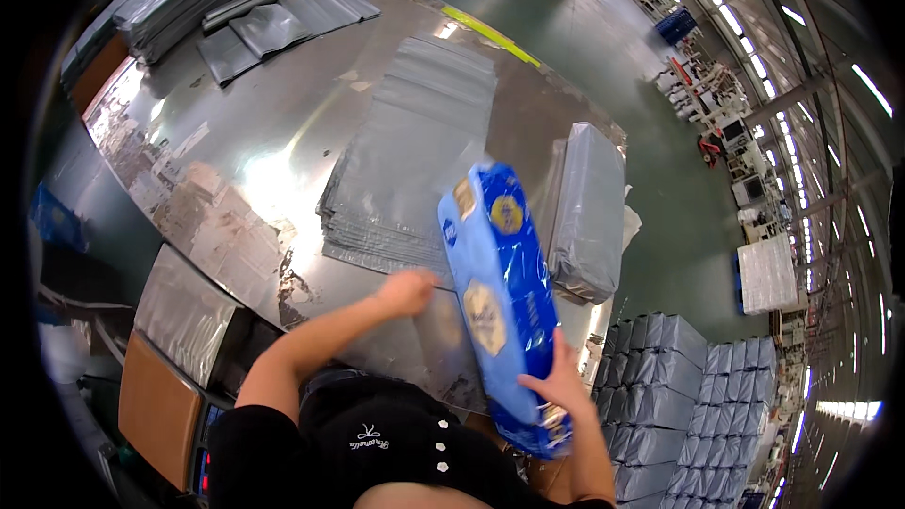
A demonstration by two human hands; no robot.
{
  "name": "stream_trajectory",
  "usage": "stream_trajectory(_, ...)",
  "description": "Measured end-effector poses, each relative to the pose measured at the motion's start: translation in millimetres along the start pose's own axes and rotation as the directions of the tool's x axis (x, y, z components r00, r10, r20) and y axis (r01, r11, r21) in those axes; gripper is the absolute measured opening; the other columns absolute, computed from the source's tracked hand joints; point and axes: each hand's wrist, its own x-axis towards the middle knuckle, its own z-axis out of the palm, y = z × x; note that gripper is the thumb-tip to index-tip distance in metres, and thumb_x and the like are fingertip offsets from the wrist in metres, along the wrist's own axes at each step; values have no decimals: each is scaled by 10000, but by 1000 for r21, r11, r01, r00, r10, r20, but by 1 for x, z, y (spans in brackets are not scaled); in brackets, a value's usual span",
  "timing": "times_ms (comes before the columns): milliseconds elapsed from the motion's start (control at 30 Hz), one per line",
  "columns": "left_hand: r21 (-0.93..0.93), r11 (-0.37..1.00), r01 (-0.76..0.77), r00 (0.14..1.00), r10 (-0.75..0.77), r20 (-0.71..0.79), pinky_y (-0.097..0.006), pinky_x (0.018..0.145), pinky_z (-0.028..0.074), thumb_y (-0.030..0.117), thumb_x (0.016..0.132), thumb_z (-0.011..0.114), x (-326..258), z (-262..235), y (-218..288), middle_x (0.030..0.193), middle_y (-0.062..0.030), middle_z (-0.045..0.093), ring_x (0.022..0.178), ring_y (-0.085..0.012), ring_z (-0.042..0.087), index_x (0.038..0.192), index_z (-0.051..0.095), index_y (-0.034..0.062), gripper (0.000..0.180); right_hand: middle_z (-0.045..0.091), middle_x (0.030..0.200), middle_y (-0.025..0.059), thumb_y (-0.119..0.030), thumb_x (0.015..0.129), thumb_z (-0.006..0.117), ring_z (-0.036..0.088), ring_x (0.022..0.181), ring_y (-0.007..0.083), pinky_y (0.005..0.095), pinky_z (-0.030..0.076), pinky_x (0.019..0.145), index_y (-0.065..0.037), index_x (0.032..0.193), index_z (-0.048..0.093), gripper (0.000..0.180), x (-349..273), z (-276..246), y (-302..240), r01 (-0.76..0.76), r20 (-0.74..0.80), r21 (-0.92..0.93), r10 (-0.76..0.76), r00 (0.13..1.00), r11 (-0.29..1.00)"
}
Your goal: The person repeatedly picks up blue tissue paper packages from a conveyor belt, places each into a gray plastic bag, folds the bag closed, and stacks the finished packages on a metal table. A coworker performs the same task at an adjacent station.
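Note:
A long blue plastic-wrapped pack (pixel 509 292) with a light blue side and gold-toned prints stands tilted over the front of the metal table. My right hand (pixel 563 379) grips its lower right side, thumb across the front and the other fingers partly hidden. Beside the pack's left side, my left hand (pixel 410 292) is closed at the near edge of a fanned stack of flat grey plastic bags (pixel 415 146). Whatever its fingers may pinch is hidden. To the right of the blue pack lies a filled, wrapped grey parcel (pixel 589 212).
The worn metal table (pixel 226 207) carries more grey bags (pixel 292 19) and a thick pile (pixel 189 5) at the far left. Stacked grey parcels (pixel 655 386) stand on the right. A brown-topped scale (pixel 158 410) with a lit display sits at lower left.

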Motion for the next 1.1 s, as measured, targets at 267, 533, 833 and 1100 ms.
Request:
stream_trajectory(267, 758, 612, -227, 971, 203, 126, -373, 719, 520, 150, 773, 611, 97, -93, -134, 972, -68, 613, 937, -239, 606, 937, 651, 91, 179, 448, 1179, 234, -444, 527, 848, 452, 1095, 414, 466, 379, 971, -215, 1417, 414, 1017, 17, 23, -16, 81, -222, -89, -99, 970, 993)
stream_trajectory(533, 808, 583, -84, 996, 71, 52, -382, 608, 519, 193, 829, 564, 142, -98, -173, 865, -65, 634, 798, -250, 662, 847, 652, 103, 126, 538, 1282, 156, -364, 642, 765, 529, 1145, 249, 333, 412, 973, 8, 1376, 447, 882, 5, -17, 27, -463, 505, 707, 75, 860, 534)
stream_trajectory(833, 583, 788, -196, 980, 186, 78, -440, 588, 509, 400, 946, 478, 146, -188, -108, 823, -113, 641, 692, -325, 647, 958, 526, 98, 306, 597, 1202, 181, -365, 723, 665, 608, 1050, 282, 366, 491, 915, 37, 1339, 447, 767, 89, 57, 19, -590, 696, 711, -259, 670, 383)
stream_trajectory(1100, 614, 778, -132, 989, 146, 28, -433, 693, 529, 91, 854, 488, 139, -192, -122, 931, -160, 557, 862, -340, 635, 977, 501, 54, 130, 603, 1179, 208, -348, 779, 588, 632, 1009, 316, 412, 526, 884, 27, 1305, 477, 656, 120, 79, 50, -569, 570, 822, -37, 821, 27)
